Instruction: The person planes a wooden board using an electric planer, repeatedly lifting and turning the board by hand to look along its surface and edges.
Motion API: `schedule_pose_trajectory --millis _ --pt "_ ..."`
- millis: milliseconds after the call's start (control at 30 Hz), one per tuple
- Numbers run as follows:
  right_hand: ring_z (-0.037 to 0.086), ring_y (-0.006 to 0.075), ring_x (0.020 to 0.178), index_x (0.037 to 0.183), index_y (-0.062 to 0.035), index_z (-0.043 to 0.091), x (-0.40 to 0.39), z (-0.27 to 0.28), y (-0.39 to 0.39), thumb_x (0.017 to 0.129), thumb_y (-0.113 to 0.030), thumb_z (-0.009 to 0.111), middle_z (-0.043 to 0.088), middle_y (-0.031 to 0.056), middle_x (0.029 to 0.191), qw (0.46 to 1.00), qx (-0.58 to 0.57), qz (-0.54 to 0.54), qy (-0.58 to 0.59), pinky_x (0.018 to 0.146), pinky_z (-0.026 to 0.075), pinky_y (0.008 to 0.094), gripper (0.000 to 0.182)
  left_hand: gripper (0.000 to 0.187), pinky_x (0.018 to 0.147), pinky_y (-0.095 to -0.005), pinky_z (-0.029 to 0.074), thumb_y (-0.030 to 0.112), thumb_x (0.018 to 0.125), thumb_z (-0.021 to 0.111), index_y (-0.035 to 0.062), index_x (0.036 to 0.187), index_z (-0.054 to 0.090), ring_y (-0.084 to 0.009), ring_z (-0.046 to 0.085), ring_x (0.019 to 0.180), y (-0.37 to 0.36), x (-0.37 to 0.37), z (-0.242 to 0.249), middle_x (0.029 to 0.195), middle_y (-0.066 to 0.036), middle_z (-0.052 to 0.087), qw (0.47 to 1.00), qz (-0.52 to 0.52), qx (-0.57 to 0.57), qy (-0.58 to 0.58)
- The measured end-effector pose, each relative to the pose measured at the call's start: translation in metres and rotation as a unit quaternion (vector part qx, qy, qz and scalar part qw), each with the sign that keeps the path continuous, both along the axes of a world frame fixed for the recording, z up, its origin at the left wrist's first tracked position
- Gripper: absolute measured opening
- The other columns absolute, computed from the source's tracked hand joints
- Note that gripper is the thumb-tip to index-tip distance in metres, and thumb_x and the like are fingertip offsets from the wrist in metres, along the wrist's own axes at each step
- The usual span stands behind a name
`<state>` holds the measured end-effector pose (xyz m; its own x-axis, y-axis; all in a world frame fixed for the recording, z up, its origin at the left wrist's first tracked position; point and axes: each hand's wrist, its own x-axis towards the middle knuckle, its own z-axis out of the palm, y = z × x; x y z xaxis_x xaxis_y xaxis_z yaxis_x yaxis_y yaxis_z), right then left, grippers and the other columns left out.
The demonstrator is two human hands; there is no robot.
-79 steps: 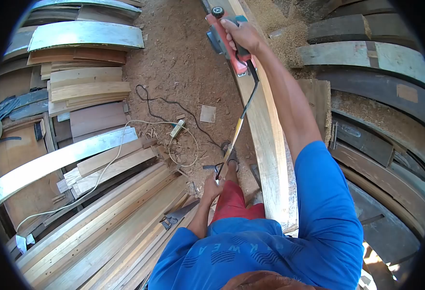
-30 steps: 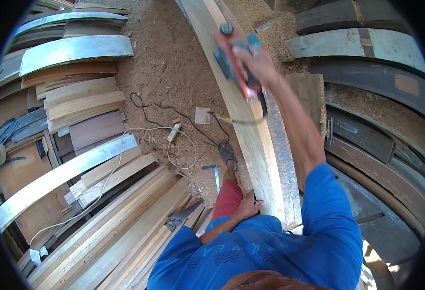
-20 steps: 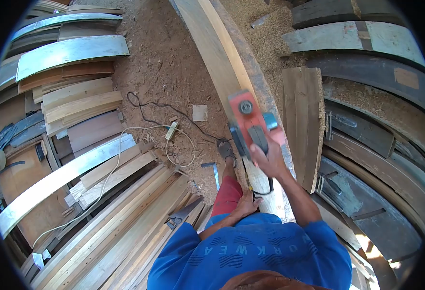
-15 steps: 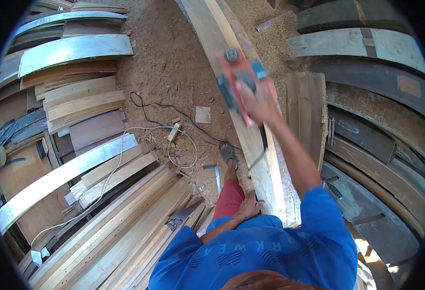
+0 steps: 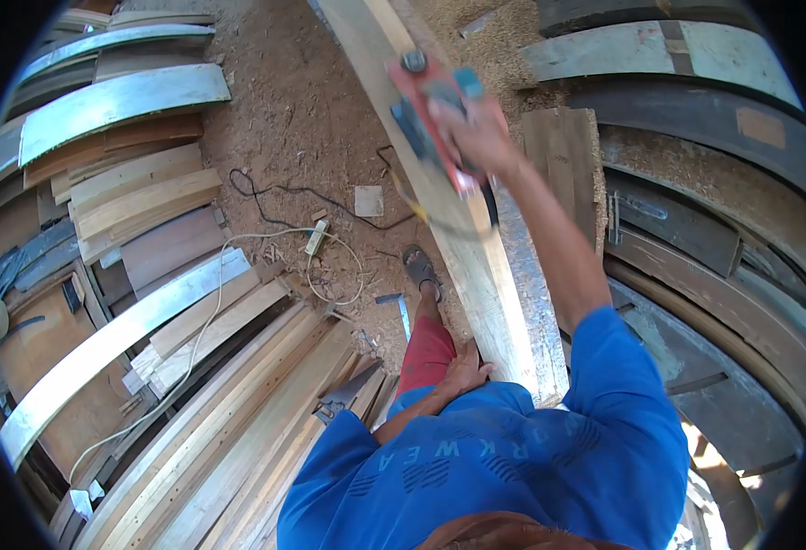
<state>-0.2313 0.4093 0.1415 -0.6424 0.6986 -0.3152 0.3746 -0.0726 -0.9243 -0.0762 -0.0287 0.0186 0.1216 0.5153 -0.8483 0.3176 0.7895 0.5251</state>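
Planer, a red-bodied power tool with dark handle and black front knob (image 5: 436,137), sits over a long, pale wooden board (image 5: 487,293), towards its far part, on a worn, grey-speckled counter (image 5: 540,307). The right hand (image 5: 473,133) curls around its handle, slightly blurred. It looks rigid and fairly heavy, best held there, the knob offering a second hold. The left hand (image 5: 462,369) lies near, by the board's left edge; whether it grips anything I cannot tell. A black cable (image 5: 493,209) loops behind the planer and might snag. Left are a white power strip (image 5: 317,236) and stacked pale planks (image 5: 210,431); right, dark boards (image 5: 687,133).
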Motion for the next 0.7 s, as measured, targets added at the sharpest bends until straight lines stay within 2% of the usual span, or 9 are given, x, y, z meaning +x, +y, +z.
schedule_pose_trajectory --millis 33,100,133,267,433,500,567,633,700 --pt "0.06 0.0124 0.062 0.106 -0.0058 0.066 0.039 -0.006 -0.031 0.099 -0.044 0.061 0.063 0.0035 0.07 0.999 0.033 0.015 0.004 0.056 0.048 0.031 0.039 0.091 0.103 -0.0553 0.048 0.04 0.093 0.067 -0.0023 0.155 0.015 -0.0546 0.057 0.121 -0.005 0.004 -0.002 0.134 -0.039 0.053 1.0 -0.022 0.017 0.013" --pt "0.065 0.0193 0.079 0.136 -0.0029 0.057 0.117 -0.019 -0.092 0.099 -0.038 0.06 0.066 0.0095 0.089 0.994 0.099 0.041 0.013 0.074 0.053 0.0357 0.051 0.075 0.1 -0.0554 0.05 0.038 0.093 0.066 -0.0079 0.144 0.033 -0.053 0.062 0.113 -0.003 0.005 0.017 0.121 -0.038 0.061 0.999 -0.008 0.028 0.021" --pt "0.065 0.026 0.096 0.139 0.0002 0.054 0.154 0.004 -0.121 0.097 -0.035 0.06 0.067 0.0172 0.104 0.997 -0.019 0.055 -0.044 0.09 0.051 0.0395 0.056 0.069 0.099 -0.0554 0.05 0.036 0.094 0.065 -0.0108 0.138 0.041 -0.0522 0.064 0.109 0.001 0.005 0.023 0.114 -0.038 0.065 0.999 0.0 0.034 0.026" --pt "0.069 0.032 0.101 0.14 0.0019 0.053 0.26 0.007 -0.217 0.09 -0.047 0.062 0.069 0.023 0.11 0.991 -0.069 0.037 -0.111 0.092 0.052 0.0416 0.07 0.058 0.096 -0.0562 0.052 0.037 0.094 0.064 -0.0083 0.129 0.053 -0.052 0.064 0.108 -0.007 0.01 0.006 0.114 -0.036 0.066 0.997 -0.074 0.007 0.004" --pt "0.068 0.0271 0.088 0.133 0.0026 0.055 0.198 0.022 -0.178 0.095 -0.039 0.062 0.067 0.0177 0.091 0.995 -0.059 -0.027 -0.076 0.08 0.054 0.0403 0.057 0.055 0.095 -0.0566 0.052 0.043 0.095 0.064 -0.0042 0.122 0.061 -0.051 0.064 0.109 -0.005 0.013 0.014 0.115 -0.034 0.067 0.992 -0.122 -0.009 0.044" --pt "0.071 0.0302 0.08 0.126 0.0039 0.058 0.153 0.025 -0.134 0.095 -0.036 0.065 0.07 0.019 0.088 0.985 -0.149 -0.002 -0.083 0.074 0.056 0.0429 0.051 0.056 0.095 -0.0564 0.051 0.045 0.095 0.063 -0.0036 0.123 0.061 -0.0507 0.064 0.11 -0.001 0.01 0.023 0.116 -0.033 0.067 0.995 -0.09 0.0 0.037" --pt "0.07 0.0275 0.074 0.122 0.0041 0.06 0.104 -0.005 -0.101 0.096 -0.038 0.064 0.068 0.0164 0.081 0.999 0.042 -0.023 0.002 0.068 0.055 0.0411 0.049 0.059 0.098 -0.0557 0.05 0.046 0.096 0.063 -0.0029 0.128 0.058 -0.0503 0.063 0.113 0.0 0.009 0.023 0.119 -0.032 0.067 0.996 -0.082 0.002 0.033" --pt "0.069 0.0264 0.072 0.118 0.0051 0.061 0.052 -0.02 -0.061 0.097 -0.043 0.063 0.067 0.0148 0.079 0.99 0.127 -0.049 0.027 0.065 0.053 0.04 0.053 0.061 0.101 -0.0567 0.048 0.045 0.097 0.059 -0.0005 0.137 0.051 -0.0512 0.06 0.118 0.004 0.005 0.028 0.123 -0.033 0.065 0.997 -0.08 -0.006 0.022" --pt "0.067 0.0267 0.071 0.114 0.0075 0.061 0.01 -0.001 -0.013 0.097 -0.05 0.062 0.067 0.0141 0.078 0.998 0.012 0.047 -0.046 0.064 0.053 0.0405 0.06 0.067 0.102 -0.057 0.047 0.046 0.095 0.062 0.0009 0.143 0.045 -0.052 0.059 0.121 -0.003 0.008 0.023 0.124 -0.033 0.064 0.997 -0.063 0.025 0.027"
